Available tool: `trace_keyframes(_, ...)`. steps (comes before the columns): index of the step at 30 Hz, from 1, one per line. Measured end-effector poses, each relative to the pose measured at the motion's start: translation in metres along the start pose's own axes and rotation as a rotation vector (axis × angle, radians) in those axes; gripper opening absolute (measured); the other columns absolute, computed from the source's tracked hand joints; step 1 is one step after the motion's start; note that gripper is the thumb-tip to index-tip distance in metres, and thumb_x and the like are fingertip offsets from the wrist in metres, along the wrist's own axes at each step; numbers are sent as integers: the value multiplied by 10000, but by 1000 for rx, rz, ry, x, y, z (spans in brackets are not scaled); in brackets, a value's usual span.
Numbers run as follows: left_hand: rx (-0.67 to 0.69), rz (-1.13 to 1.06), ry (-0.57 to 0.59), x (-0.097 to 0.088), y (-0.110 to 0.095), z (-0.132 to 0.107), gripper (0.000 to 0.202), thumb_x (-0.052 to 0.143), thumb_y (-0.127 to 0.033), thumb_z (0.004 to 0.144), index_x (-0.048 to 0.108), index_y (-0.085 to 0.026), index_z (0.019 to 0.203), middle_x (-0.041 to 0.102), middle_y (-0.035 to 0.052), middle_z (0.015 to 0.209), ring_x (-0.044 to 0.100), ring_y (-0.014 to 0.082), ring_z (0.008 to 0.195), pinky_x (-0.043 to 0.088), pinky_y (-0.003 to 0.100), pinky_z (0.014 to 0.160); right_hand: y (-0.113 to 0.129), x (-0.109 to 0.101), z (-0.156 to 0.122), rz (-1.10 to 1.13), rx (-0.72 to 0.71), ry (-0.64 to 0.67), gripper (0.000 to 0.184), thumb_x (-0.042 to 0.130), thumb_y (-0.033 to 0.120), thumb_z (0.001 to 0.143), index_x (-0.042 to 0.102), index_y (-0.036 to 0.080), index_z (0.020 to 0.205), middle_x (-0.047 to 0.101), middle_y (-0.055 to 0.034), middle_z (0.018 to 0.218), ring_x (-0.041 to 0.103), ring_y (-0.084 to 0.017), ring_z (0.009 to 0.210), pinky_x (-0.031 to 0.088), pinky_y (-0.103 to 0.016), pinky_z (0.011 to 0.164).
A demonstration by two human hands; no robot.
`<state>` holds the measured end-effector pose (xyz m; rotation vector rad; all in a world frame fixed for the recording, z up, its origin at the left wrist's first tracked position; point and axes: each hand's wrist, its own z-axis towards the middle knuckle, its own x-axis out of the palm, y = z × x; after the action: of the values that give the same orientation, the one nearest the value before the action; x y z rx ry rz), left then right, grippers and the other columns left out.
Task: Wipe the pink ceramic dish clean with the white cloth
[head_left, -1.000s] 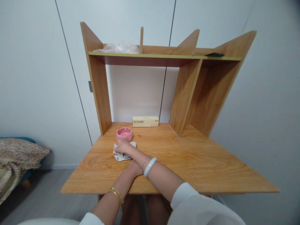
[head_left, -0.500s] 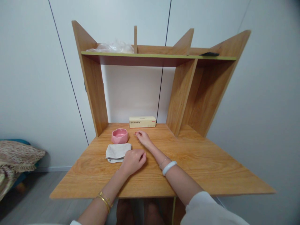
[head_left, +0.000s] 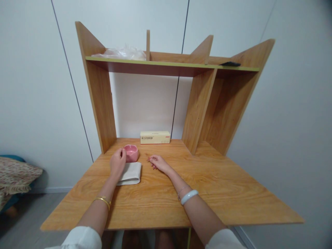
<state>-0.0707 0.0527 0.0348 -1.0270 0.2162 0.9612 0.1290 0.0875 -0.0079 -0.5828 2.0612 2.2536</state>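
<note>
My left hand (head_left: 118, 162) reaches forward over the left side of a folded grey cloth (head_left: 131, 173) and touches the left rim of a small pink dish (head_left: 131, 153); whether it grips the dish is unclear. My right hand (head_left: 157, 162) rests on the wooden desk (head_left: 207, 183) just right of the cloth, fingers loosely curled, holding nothing. A gold bangle sits on my left wrist, a pale bangle and a thin chain on my right.
A cream box (head_left: 155, 137) lies at the back of the desk. The upper shelf (head_left: 168, 64) holds a crumpled plastic bag (head_left: 119, 53) on the left and a dark flat object (head_left: 229, 64) on the right. A patterned blanket (head_left: 14, 171) is at far left.
My right hand left the cloth, moved right toward the box, then drew back beside the cloth. My left hand moved forward and left from below the cloth to the pink dish.
</note>
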Motion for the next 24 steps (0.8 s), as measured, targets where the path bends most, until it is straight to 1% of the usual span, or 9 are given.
trace_keyframes(1,-25,-24,-53,0,7,1,305,266,-335,888,480,-202,717,561,36,755,546,191,767,420,300,702,0,-1,0,3,7,4,132,475,168,835,561,167,734,462,71,487,433,-51,404,319,-141,402)
trace_keyframes(3,-54,-70,-120,2,18,4,251,277,-321,877,471,-203,769,541,46,832,535,204,848,436,339,780,1,-1,0,9,17,10,119,477,153,826,560,170,743,468,71,494,440,-52,405,321,-142,405)
trace_keyframes(5,-86,-117,-136,6,25,7,171,329,-304,850,465,-201,829,517,52,887,521,214,902,439,382,843,1,-1,-1,10,26,19,120,466,130,817,559,175,755,478,69,500,442,-53,404,319,-143,402)
trace_keyframes(8,-154,-176,-115,13,32,11,108,414,-250,785,454,-194,868,485,48,900,516,218,917,435,430,896,2,-2,-1,2,37,34,148,446,95,806,559,179,761,489,66,504,442,-53,399,317,-143,398)
trace_keyframes(11,-189,-208,-106,20,37,14,153,442,-217,752,458,-183,900,471,58,927,512,226,956,415,451,945,3,-3,-1,1,49,55,163,445,75,795,564,182,763,494,65,508,453,-55,409,328,-143,403)
trace_keyframes(16,-228,-235,-72,24,41,14,260,433,-244,776,475,-162,1020,446,105,1057,474,258,1096,358,469,1014,3,-7,1,38,80,118,161,462,50,768,557,180,758,482,70,512,468,-58,429,355,-151,430)
trace_keyframes(20,-284,-242,-42,26,44,16,332,421,-267,792,482,-129,1088,455,139,1137,457,251,1165,308,446,1061,2,-9,3,51,91,156,173,464,42,745,567,179,766,480,73,521,462,-53,426,345,-149,431)
trace_keyframes(22,-316,-239,-32,29,49,18,357,415,-281,798,486,-120,1108,469,157,1177,457,244,1188,300,424,1070,1,-9,3,68,83,156,161,477,55,733,574,178,772,493,68,534,465,-56,435,338,-153,430)
trace_keyframes(24,-328,-227,-13,32,55,21,377,405,-303,806,493,-111,1118,491,176,1204,459,252,1203,310,423,1061,1,-9,1,84,59,145,143,493,77,730,582,178,779,503,64,544,465,-60,447,337,-158,435)
